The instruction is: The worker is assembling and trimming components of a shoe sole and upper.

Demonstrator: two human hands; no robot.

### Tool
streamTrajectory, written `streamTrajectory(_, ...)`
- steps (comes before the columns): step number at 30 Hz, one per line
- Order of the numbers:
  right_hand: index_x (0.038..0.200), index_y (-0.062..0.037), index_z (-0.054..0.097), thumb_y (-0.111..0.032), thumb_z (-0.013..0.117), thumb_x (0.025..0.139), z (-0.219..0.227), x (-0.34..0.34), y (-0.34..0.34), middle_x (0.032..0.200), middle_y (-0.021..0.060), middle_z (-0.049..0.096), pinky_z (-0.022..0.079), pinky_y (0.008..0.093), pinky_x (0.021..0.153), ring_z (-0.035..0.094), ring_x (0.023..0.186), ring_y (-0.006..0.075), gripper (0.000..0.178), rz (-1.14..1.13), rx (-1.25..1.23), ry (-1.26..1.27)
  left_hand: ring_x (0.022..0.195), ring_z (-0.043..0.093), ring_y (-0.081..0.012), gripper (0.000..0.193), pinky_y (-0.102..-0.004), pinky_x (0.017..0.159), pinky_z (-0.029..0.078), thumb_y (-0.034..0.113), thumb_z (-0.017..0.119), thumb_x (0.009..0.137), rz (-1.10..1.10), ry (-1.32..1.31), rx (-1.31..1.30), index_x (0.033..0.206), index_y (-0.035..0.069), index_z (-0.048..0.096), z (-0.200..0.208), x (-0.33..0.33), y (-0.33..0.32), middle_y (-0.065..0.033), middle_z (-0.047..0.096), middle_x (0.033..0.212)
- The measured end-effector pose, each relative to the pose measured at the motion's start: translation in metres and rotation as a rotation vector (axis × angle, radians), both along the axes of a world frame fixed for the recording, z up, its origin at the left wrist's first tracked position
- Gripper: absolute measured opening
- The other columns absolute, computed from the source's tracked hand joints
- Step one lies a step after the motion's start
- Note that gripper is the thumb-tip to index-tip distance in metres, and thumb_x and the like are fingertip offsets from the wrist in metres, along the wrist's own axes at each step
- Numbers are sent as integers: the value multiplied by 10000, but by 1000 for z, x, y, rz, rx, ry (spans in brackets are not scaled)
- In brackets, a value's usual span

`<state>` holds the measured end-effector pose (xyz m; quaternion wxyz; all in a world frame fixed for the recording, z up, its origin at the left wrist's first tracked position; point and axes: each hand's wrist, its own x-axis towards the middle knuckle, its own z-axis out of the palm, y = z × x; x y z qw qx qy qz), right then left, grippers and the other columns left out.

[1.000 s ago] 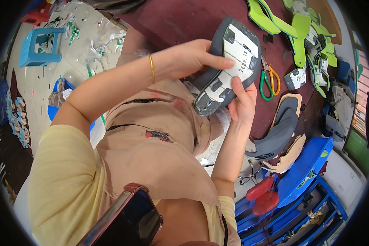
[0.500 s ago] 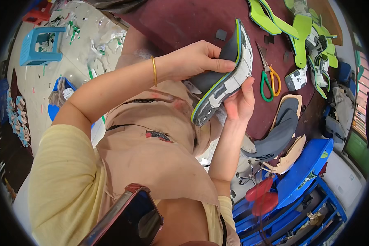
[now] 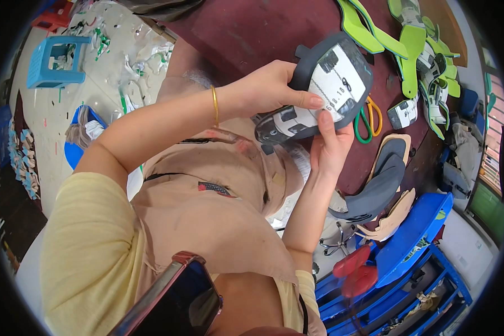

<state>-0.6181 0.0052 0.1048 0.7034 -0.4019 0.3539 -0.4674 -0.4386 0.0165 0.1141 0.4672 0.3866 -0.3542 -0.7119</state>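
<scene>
A dark insole point(image 3: 341, 70) with white patches on its underside is held up over the maroon table, its patched face toward me. My left hand point(image 3: 285, 89) grips its left edge, thumb laid on the patched face and fingers hidden behind. My right hand point(image 3: 331, 143) holds the lower right edge, with its thumb also on the face. Scissors point(image 3: 377, 119) with one green and one orange handle lie on the table just right of the insole, which hides their blades.
Several lime-green insoles point(image 3: 411, 50) are heaped at the far right of the maroon table point(image 3: 229, 39). Dark grey pieces point(image 3: 383, 185) lie near its right edge. Beyond are a blue rack point(image 3: 414, 297) and a blue stool point(image 3: 56, 61). A phone point(image 3: 179, 302) hangs at my chest.
The insole has been turned from nearly edge-on to show its patched underside broadly. Its lime edge is out of sight, and it now covers the scissors' blades.
</scene>
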Motion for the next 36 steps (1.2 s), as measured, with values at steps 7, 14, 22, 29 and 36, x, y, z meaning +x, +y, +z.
streamTrajectory(7, 1109, 19, 564, -84, 756, 768, 20, -1, 1, 1077, 92, 619, 447, 279, 857, 586, 959, 151, 405, 25, 16, 151, 935, 609, -144, 382, -289, 842, 480, 182, 741, 777, -78, 129, 71, 1088, -9, 628, 4, 6, 0, -90, 661, 1016)
streamTrajectory(14, 909, -7, 617, -41, 718, 775, 30, -12, 3, 846, 60, 584, 452, 284, 716, 558, 768, 154, 171, -355, -647, 904, 874, 618, -117, 383, -265, 786, 501, 172, 756, 763, 30, -48, 72, 1087, 6, 635, 8, 9, 3, -83, 671, 995)
streamTrajectory(22, 807, -14, 636, -43, 664, 790, 53, -12, 3, 734, 73, 593, 443, 305, 631, 561, 657, 204, 44, -127, -729, 1173, 851, 598, -68, 282, -243, 759, 489, 93, 738, 776, 43, -329, -86, 1031, -1, 661, 12, 5, 13, -55, 688, 949)
streamTrajectory(29, 755, -4, 588, -13, 673, 751, 55, -28, 0, 713, -5, 560, 391, 218, 591, 499, 653, 77, 85, -36, -355, 886, 853, 591, -61, 276, -251, 788, 479, 100, 745, 771, 29, -344, -69, 1022, 12, 671, 6, -3, 17, -44, 694, 937)
streamTrajectory(36, 889, -19, 655, -61, 663, 811, 71, -22, -35, 856, 102, 645, 434, 298, 656, 577, 675, 206, 89, -223, -999, 1258, 851, 582, -55, 299, -252, 786, 478, 133, 769, 753, -36, -347, -149, 1011, 15, 675, 3, 3, 17, -28, 694, 923)
